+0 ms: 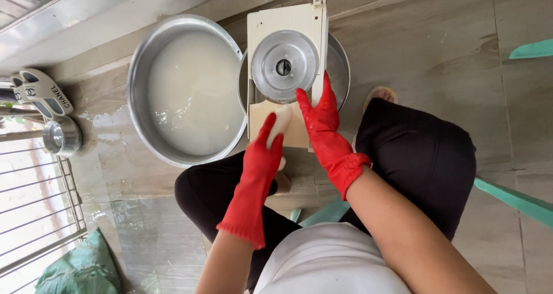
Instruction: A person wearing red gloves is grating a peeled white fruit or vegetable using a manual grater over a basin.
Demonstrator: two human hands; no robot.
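Slicer (286, 69) sat frame center over a bowl (341, 69); your left hand (262, 156) pinched a pale white piece (281, 122) vs. its blade disc, right hand (320, 116) w/ fingers spread, pressed on the frame, prob. steadying it.

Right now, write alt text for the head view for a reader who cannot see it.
Seen from above, a seated person in red rubber gloves works at a cream slicer with a round metal blade: the left hand holds a pale white piece against it, the right hand rests beside the blade. A large metal basin of cloudy liquid sits alongside on the wet tiled floor.
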